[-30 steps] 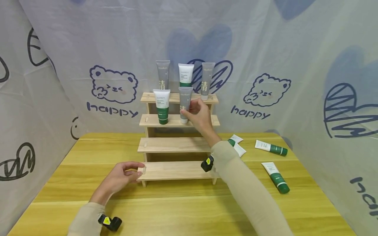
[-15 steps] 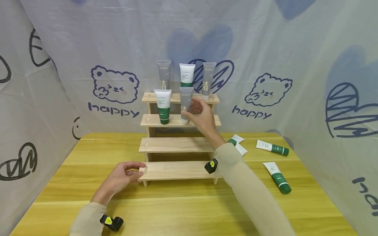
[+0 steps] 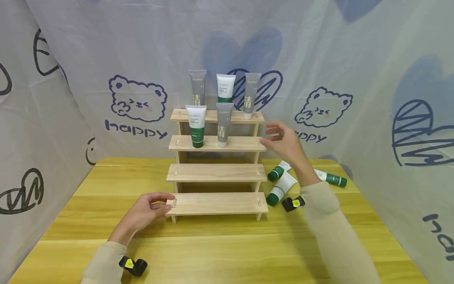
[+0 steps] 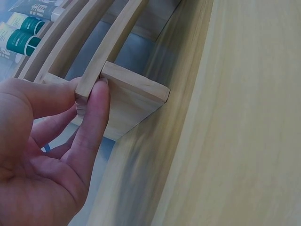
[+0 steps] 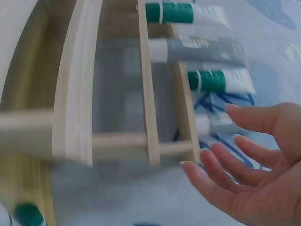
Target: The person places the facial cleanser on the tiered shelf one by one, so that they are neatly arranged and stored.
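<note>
A stepped wooden display rack [image 3: 216, 172] stands on the table. My left hand [image 3: 147, 213] pinches the left end of its lowest shelf [image 4: 89, 89] between thumb and finger. Off the rack's right side, my right hand [image 3: 285, 144] is held with fingers spread and slightly bent, touching no tube. On the second shelf from the top, a grey squeeze tube [image 3: 224, 124] stands upright beside a white and green squeeze tube [image 3: 196, 125]. Behind them on the top shelf stand a grey tube [image 3: 198, 87], a white-green tube [image 3: 225, 87] and another grey tube [image 3: 252, 94].
Right of the rack, two white-green tubes [image 3: 281, 189] lie close together on the wooden table [image 3: 213, 252]. Farther right lies another tube [image 3: 331, 178], partly hidden by my right arm. A printed cloth [image 3: 142, 39] hangs behind and at both sides.
My right hand has let go of the grey tube on the second shelf and moved right. The tube stays upright there. My right forearm now covers a tube lying on the table. The left hand holds still.
</note>
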`<state>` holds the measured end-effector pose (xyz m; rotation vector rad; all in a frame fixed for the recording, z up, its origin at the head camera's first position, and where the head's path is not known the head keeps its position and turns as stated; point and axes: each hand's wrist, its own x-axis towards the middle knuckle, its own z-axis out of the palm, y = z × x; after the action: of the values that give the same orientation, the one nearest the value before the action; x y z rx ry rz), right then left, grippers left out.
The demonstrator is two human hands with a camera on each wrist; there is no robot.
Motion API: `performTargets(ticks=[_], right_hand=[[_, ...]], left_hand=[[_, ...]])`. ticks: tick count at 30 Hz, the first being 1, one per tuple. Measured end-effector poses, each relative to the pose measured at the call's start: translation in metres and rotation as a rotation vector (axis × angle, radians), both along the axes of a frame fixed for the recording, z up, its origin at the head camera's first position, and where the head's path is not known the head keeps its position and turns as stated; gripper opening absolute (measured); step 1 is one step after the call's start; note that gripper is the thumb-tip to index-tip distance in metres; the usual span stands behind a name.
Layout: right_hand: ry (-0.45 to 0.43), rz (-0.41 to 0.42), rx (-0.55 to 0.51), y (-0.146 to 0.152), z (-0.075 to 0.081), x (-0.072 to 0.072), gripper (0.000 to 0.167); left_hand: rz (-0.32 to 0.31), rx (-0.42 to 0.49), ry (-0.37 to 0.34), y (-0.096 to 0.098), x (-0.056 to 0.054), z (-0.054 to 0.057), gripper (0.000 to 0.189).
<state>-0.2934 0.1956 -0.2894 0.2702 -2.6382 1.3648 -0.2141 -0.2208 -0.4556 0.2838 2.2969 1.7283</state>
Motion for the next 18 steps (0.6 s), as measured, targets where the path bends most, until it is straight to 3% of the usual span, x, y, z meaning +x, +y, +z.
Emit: performTargets(ticks=[11,18], right_hand=[[-0.161,0.021,0.239,0.082,-0.001,0.036,0.054],[-0.239,0.012,0.322,0.125,-0.017,0.058,0.056]], left_hand=[[0.009,-0.006,0.005,-0.001,-0.001,-0.001,0.039],[0.007,-0.007,0.006,-0.001,0.000,-0.001,0.039]])
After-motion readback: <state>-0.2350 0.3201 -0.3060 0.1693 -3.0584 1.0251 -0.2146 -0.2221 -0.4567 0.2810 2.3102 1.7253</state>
